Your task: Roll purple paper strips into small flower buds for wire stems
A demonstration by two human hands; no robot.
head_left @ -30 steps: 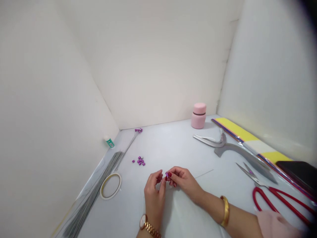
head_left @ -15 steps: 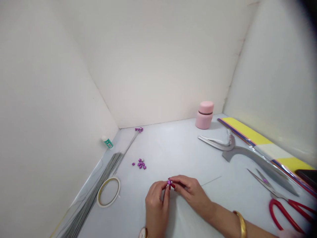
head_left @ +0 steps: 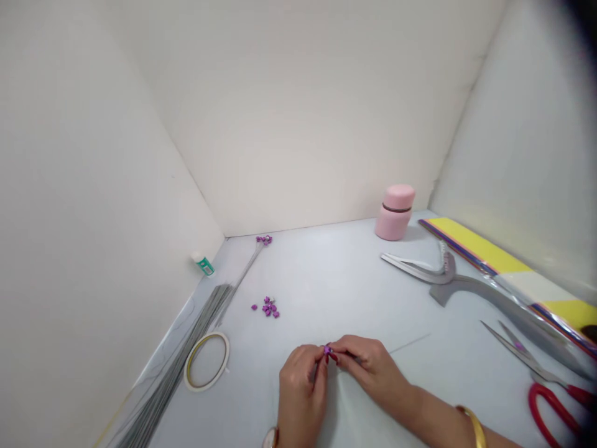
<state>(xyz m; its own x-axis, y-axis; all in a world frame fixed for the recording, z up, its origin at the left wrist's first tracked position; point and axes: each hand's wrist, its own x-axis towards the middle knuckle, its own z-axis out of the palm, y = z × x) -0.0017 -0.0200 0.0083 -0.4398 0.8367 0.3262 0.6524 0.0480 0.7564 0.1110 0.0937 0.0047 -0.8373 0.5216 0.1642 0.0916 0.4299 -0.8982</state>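
A small purple bead (head_left: 328, 350) is pinched at the fingertips of both hands, just above the middle of the near edge of the bench (head_left: 326, 280). The left hand (head_left: 302, 392) and right hand (head_left: 368, 367) are curled closed and meet around it, so the fingers hide most of the bead. A thin wire (head_left: 410, 343) runs off to the right from behind the right hand. A gold wristwatch (head_left: 269, 438) shows on the left wrist and a gold bangle (head_left: 473, 426) on the right arm.

Further left and farther off lies a small heap of purple beads (head_left: 268, 307). Left of that are a roll of tape (head_left: 206, 361) and a bundle of thin wires (head_left: 196, 330), with one long wire tipped by purple beads (head_left: 263, 239) reaching the far corner, near a small glue bottle (head_left: 204, 266). To the right are red-handled scissors (head_left: 553, 410), a long grey metal tool (head_left: 485, 295), striped yellow paper sheets (head_left: 485, 255) and a pink jar (head_left: 395, 211).
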